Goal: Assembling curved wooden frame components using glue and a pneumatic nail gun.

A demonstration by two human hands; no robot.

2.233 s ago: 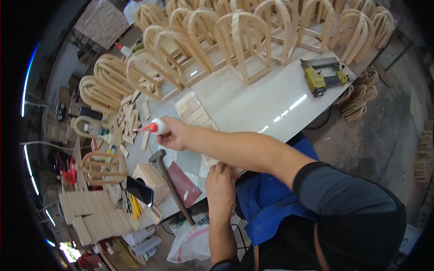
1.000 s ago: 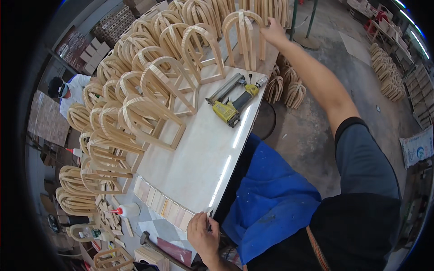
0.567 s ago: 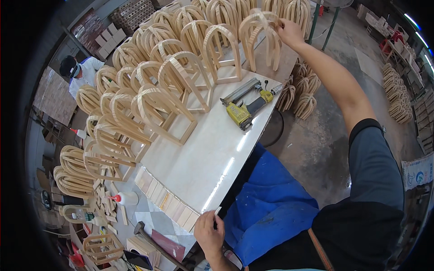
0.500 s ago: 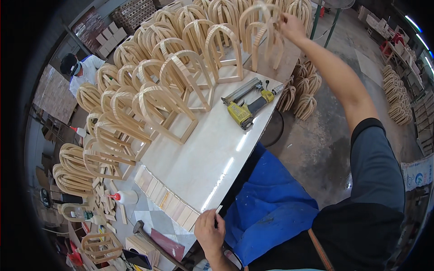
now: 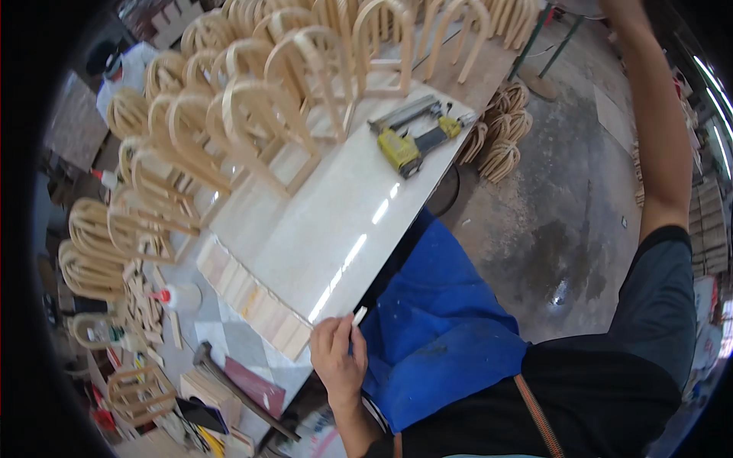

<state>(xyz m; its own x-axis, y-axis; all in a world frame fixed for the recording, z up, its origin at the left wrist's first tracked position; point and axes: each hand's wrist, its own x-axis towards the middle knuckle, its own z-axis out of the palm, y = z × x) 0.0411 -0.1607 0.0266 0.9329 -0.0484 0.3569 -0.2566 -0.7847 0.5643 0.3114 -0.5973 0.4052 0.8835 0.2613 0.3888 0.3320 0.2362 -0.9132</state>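
Note:
My left hand [image 5: 338, 357] is closed at the near edge of the pale worktop [image 5: 305, 244], with a small wood strip [image 5: 360, 316] pinched between thumb and fingers. My right arm reaches far out to the upper right. There my right hand [image 5: 626, 11] is blurred and partly cut off by the picture's edge, so its fingers cannot be read. A yellow and black nail gun [image 5: 405, 145] lies on the worktop's right side. Behind it, several arched wooden frames stand in rows, among them one arch [image 5: 464, 34] at the far right corner.
A strip of wood slats [image 5: 252, 298] lines the worktop's left end. Beyond it are a glue bottle [image 5: 183, 296] with a red tip, loose wood pieces and a hammer [image 5: 229, 382]. Bundled arches [image 5: 504, 130] sit right of the table; a green-legged stand [image 5: 531, 42] is behind. Another person [image 5: 126, 72] is far left.
My right hand has left the arch at the far corner and swung right, toward the top edge. The whole view has shifted. My left hand still pinches the wood strip.

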